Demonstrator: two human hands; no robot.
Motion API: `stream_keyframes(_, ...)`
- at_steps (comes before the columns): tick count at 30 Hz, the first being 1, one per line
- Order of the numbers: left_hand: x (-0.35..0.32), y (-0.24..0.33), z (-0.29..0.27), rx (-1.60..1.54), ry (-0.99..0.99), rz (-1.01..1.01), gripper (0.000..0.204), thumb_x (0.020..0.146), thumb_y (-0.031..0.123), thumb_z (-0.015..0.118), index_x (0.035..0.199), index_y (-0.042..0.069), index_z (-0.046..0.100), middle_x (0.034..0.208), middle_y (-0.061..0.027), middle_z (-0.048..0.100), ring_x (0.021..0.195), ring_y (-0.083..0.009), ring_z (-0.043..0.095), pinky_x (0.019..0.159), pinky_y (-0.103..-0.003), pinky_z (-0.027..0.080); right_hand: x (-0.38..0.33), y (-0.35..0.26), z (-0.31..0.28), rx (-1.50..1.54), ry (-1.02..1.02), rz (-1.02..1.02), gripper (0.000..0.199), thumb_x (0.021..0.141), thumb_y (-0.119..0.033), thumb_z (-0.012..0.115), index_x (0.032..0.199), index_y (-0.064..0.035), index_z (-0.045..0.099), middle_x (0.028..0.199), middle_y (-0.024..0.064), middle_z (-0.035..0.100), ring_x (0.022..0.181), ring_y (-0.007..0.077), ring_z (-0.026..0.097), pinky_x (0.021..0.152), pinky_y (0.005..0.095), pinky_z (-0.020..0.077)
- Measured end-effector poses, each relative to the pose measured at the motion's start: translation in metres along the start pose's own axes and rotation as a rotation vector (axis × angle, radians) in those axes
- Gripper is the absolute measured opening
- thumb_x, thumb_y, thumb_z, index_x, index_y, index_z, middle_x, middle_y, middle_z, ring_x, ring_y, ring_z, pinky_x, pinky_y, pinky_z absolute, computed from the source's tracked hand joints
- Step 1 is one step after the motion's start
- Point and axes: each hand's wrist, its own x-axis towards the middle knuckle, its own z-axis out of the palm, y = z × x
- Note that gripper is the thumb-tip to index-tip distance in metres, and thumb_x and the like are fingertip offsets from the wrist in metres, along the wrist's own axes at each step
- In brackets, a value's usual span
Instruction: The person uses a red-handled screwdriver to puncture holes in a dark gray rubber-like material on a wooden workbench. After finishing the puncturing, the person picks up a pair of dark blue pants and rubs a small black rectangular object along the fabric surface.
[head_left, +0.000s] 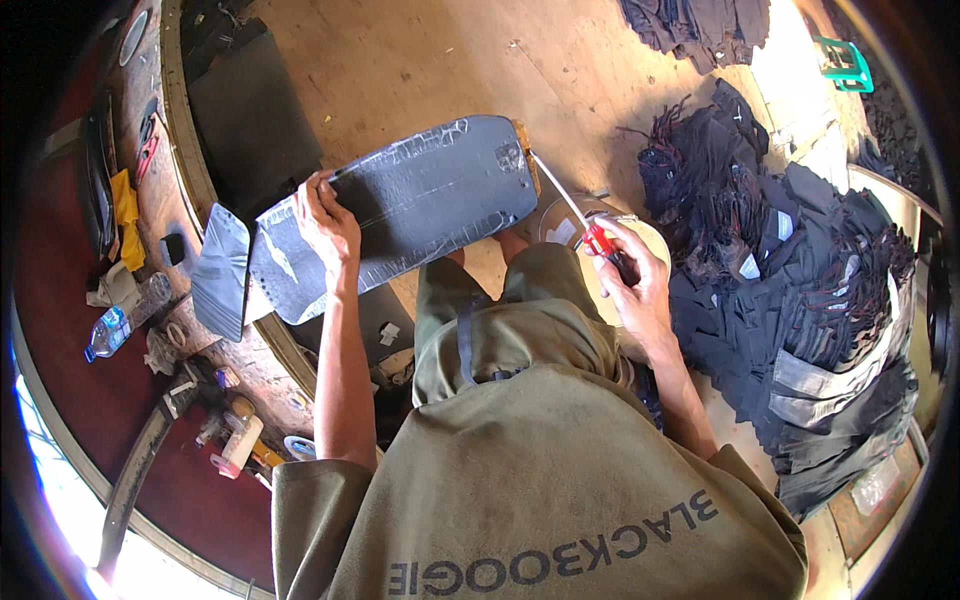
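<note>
A long dark grey board [400,205] with rounded corners and shiny tape along its edges lies slantwise above my lap. My left hand [328,228] grips it near its left end, fingers curled over the far edge. A brownish strip [529,158] shows at the board's right end. My right hand [638,282] is closed around the red and black handle of a screwdriver [597,240]. The thin metal shaft points up and left, its tip at or close to that strip; contact cannot be made out. Beside the board's left end is a folded dark sheet [221,272].
Dark cloth pieces are heaped at right [830,290], with another dark pile [700,30] at the top. A green plastic stool [846,65] stands far right. On the left workbench lie a plastic bottle [112,328], yellow cloth [126,215] and tape rolls. A round pale container [648,236] sits beyond my right hand.
</note>
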Motion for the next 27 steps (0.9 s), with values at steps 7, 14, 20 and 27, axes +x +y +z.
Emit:
stream_keyframes(7, 0.015, 0.009, -0.002, 0.104, 0.031, 0.187, 0.020, 0.110, 0.007, 0.057, 0.118, 0.008, 0.076, 0.096, -0.0111, 0.072, 0.089, -0.0285, 0.067, 0.085, -0.042, 0.054, -0.005, 0.003, -0.008, -0.101, -0.007, -0.088, 0.048, 0.098, 0.000, 0.073, 0.145, -0.0046, 0.069, 0.116, 0.0091, 0.078, 0.105, 0.0133, 0.072, 0.101, 0.0331, 0.0552)
stream_keyframes(14, 0.042, 0.077, 0.041, -0.190, -0.148, 0.108, 0.019, 0.107, 0.005, 0.065, 0.120, 0.007, 0.079, 0.108, -0.0141, 0.079, 0.092, -0.0279, 0.077, 0.085, -0.039, 0.060, -0.015, 0.012, -0.006, 0.113, 0.014, 0.081, 0.051, 0.105, -0.008, 0.068, 0.155, -0.0025, 0.060, 0.113, 0.0054, 0.075, 0.076, 0.0043, 0.057, 0.069, 0.0217, 0.0493)
stream_keyframes(20, 0.044, 0.085, 0.036, -0.254, -0.092, -0.044, 0.018, 0.106, 0.006, 0.069, 0.120, 0.008, 0.081, 0.100, -0.0129, 0.081, 0.085, -0.0223, 0.078, 0.079, -0.037, 0.061, -0.013, 0.011, -0.011, 0.054, 0.054, 0.058, 0.048, 0.102, -0.007, 0.073, 0.150, -0.0058, 0.066, 0.116, 0.0025, 0.073, 0.093, 0.0054, 0.064, 0.070, 0.0213, 0.0547)
stream_keyframes(27, 0.040, 0.079, 0.042, -0.253, -0.151, -0.002, 0.019, 0.105, 0.003, 0.068, 0.118, 0.007, 0.081, 0.106, -0.0138, 0.082, 0.093, -0.0262, 0.081, 0.086, -0.038, 0.063, -0.022, 0.004, -0.007, -0.069, 0.052, -0.059, 0.051, 0.097, 0.002, 0.072, 0.147, -0.0028, 0.067, 0.121, 0.0098, 0.078, 0.109, 0.0146, 0.072, 0.103, 0.0333, 0.0558)
